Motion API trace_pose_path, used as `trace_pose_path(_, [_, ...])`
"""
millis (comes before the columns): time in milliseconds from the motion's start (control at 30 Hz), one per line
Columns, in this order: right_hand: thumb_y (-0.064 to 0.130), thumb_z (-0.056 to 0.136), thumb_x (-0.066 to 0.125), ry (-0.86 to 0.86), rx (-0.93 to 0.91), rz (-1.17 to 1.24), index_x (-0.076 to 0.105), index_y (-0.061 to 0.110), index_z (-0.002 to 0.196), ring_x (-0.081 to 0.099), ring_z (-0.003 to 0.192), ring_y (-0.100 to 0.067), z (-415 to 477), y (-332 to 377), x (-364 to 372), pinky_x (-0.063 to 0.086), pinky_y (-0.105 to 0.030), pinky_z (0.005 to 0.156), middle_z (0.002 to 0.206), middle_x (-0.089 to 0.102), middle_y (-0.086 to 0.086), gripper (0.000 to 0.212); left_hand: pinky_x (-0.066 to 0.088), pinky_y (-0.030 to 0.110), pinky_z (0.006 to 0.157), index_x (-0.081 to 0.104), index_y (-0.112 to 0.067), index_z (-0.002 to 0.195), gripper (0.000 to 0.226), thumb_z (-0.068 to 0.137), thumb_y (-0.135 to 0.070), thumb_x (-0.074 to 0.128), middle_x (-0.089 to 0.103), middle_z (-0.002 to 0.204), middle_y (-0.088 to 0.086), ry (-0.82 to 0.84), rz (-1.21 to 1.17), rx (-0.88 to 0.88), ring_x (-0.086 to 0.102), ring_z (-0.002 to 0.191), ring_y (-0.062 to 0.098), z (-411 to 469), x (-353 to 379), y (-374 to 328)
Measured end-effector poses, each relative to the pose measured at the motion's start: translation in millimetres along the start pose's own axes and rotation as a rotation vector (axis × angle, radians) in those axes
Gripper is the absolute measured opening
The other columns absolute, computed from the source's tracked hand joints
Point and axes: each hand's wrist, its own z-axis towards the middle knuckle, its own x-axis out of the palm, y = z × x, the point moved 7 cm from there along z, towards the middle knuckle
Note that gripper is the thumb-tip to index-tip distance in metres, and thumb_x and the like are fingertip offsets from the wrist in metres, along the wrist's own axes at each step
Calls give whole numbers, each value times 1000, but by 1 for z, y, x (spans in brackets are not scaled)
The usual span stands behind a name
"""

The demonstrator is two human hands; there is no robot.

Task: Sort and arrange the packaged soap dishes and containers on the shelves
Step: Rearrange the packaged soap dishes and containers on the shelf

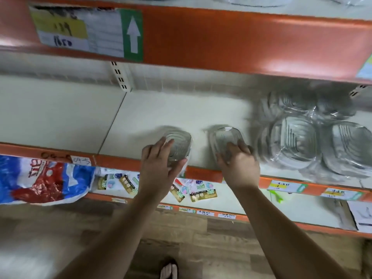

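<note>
Sandalled foot below, left hand gripping clear soap dish, right hand gripping second dish, wrapped dishes to its right.

A clear ribbed soap dish lies flat in the left hand's grasp. A second clear dish lies under the right hand's curled fingers. Right of that hand, plastic-wrapped dishes overlap in a cluster.
</note>
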Motion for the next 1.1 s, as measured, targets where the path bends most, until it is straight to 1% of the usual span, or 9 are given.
trace_pose_path(100, [40, 97, 47, 63, -25, -130, 50, 11, 132, 38, 130, -38, 32, -3, 13, 29, -39, 106, 144, 43, -17, 46, 37, 30, 89, 60, -13, 120, 62, 85, -62, 46, 57, 133, 4, 14, -39, -24, 42, 116, 23, 5, 11, 6])
trace_pose_path(200, [37, 101, 37, 83, -29, -259, 35, 5, 144, 30, 133, -42, 59, -6, 16, 23, -41, 107, 149, 33, -25, 54, 34, 26, 90, 63, -13, 116, 60, 84, -61, 49, 58, 133, 4, 20, -63, -15, 44, 117, 23, 7, 17, 8])
trace_pose_path(333, [34, 103, 33, 88, -11, -306, 35, -1, 141, 32, 128, -45, 91, -13, 9, 24, -43, 104, 145, 32, -31, 52, 33, 24, 92, 65, -11, 116, 63, 82, -62, 49, 59, 132, 5, 48, -46, 21, 46, 118, 26, 12, 25, 5])
trace_pose_path(533, [31, 101, 43, -11, -2, -218, 53, -4, 120, 39, 114, -43, 104, -12, 2, 32, -45, 100, 128, 37, -27, 42, 34, 25, 92, 66, -12, 115, 60, 83, -61, 52, 61, 130, 6, 48, -58, 43, 48, 117, 26, 18, 30, -3])
trace_pose_path(700, [33, 101, 42, -29, -15, -191, 49, -3, 127, 39, 117, -42, 100, -18, 10, 28, -45, 106, 126, 40, -26, 45, 35, 25, 92, 66, -14, 113, 58, 83, -61, 52, 61, 129, 6, 33, -69, 47, 49, 116, 26, 18, 32, -1])
trace_pose_path(800, [34, 102, 35, 9, -42, -150, 29, 0, 147, 29, 134, -43, 97, -17, 18, 11, -44, 117, 140, 35, -27, 57, 36, 26, 92, 66, -14, 114, 58, 82, -61, 54, 60, 130, 6, 28, -65, 69, 49, 117, 26, 18, 31, -2])
trace_pose_path(900, [30, 102, 35, 23, -82, -66, 19, -2, 151, 8, 147, -43, 83, -12, 23, -2, -44, 121, 155, 22, -26, 61, 37, 28, 94, 64, -14, 117, 60, 81, -60, 55, 56, 135, 6, 47, -96, 76, 45, 121, 25, 14, 32, -2])
trace_pose_path(967, [19, 99, 44, -34, -83, 86, 25, -4, 149, 10, 147, -42, 66, -9, 18, 7, -42, 121, 155, 23, -26, 58, 36, 28, 94, 63, -12, 120, 59, 81, -56, 54, 54, 138, 7, 53, -107, 97, 43, 122, 26, 12, 32, -5])
trace_pose_path(1100, [7, 93, 52, -66, -133, 202, 43, -6, 139, 37, 135, -42, 21, -11, 13, 30, -45, 114, 140, 43, -28, 48, 34, 28, 97, 61, -11, 127, 53, 83, -40, 60, 51, 141, 9, 99, -114, 157, 40, 124, 27, 8, 39, -21])
